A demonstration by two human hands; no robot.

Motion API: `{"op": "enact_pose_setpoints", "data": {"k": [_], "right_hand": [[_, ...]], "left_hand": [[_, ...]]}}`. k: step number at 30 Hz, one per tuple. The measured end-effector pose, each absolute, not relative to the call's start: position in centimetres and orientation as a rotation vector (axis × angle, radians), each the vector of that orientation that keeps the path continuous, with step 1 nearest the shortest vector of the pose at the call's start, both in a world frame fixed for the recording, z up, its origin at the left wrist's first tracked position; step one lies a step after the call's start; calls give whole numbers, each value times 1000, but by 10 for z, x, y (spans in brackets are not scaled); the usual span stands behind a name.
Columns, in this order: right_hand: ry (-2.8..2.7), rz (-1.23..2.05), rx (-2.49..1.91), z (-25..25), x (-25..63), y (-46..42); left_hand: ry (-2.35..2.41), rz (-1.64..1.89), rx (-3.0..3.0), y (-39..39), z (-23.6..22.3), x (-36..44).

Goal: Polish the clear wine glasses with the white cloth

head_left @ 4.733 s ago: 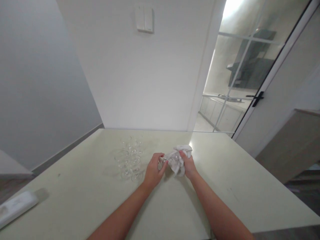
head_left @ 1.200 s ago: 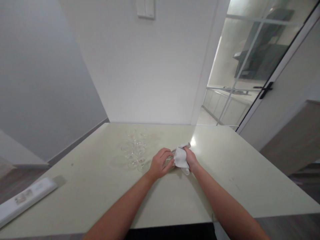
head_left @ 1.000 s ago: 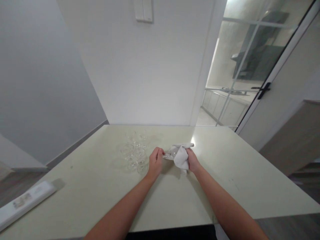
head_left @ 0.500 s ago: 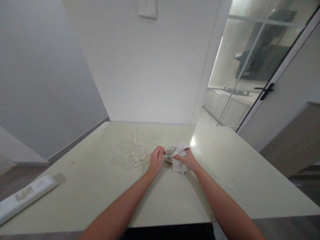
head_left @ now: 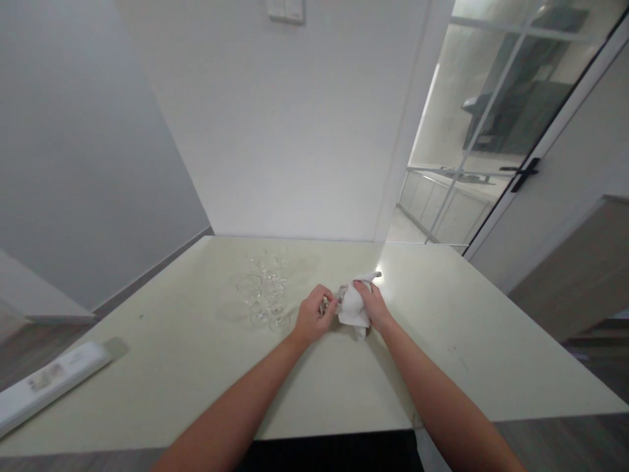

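My left hand (head_left: 314, 314) is closed around one end of a small clear glass (head_left: 323, 305), apparently a stemmed one. A white cloth (head_left: 354, 308) covers the glass's other end, so its full shape is hidden. My right hand (head_left: 374, 307) grips the cloth from the right, thumb toward the left hand. Both hands are just above the table, close together. To their left, several clear glasses (head_left: 265, 292) stand in a cluster; their outlines are faint and overlap.
The pale table (head_left: 187, 380) ends at a white wall (head_left: 295, 144). A long white box (head_left: 54, 383) lies at the left edge. Behind the table on the right is a glass-paned door with a black handle (head_left: 525, 174).
My left fingers have shifted their hold on the glass, whose stem showed between the hands before. The cloth has been turned, and one corner now points up to the right.
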State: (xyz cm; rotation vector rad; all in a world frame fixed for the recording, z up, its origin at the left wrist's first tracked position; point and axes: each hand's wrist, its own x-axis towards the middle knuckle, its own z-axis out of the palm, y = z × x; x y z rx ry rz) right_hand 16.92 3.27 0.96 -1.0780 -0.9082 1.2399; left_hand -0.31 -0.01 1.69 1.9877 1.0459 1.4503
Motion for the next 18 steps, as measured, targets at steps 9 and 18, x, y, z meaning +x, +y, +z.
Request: {"op": "enact_pose_setpoints", "data": {"k": [9, 18], "right_hand": [[-1090, 1478, -918, 15, 170, 21], [-1296, 1431, -1079, -13, 188, 31]], "left_hand": [[1130, 1363, 1080, 17, 6, 0], [1116, 1431, 1657, -2, 18, -4]]}}
